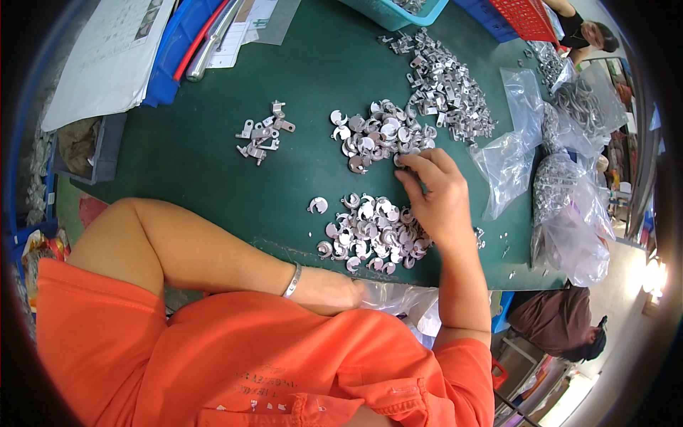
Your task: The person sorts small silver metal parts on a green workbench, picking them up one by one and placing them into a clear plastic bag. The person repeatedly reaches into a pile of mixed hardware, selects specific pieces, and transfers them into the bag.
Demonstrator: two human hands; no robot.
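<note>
My right hand [442, 196] reaches over the green table, thumb and forefinger pinched on a small round silver metal piece [399, 161] at the lower right edge of a heap of round, notched metal pieces [370, 136]. A second heap of such round pieces [373, 231] lies closer to me, beneath and left of my right wrist. My left hand [331, 292], below a metal bracelet [292, 280], rests at the table's near edge beside a clear plastic bag [395, 295]. The left fingers are hidden from view.
Small metal brackets form a large heap [452, 89] at the far right and a small cluster [263, 134] on the left. Clear plastic bags [562, 192] of parts line the right edge. A teal bin [388, 16] stands at the back. Two other people are at the right.
</note>
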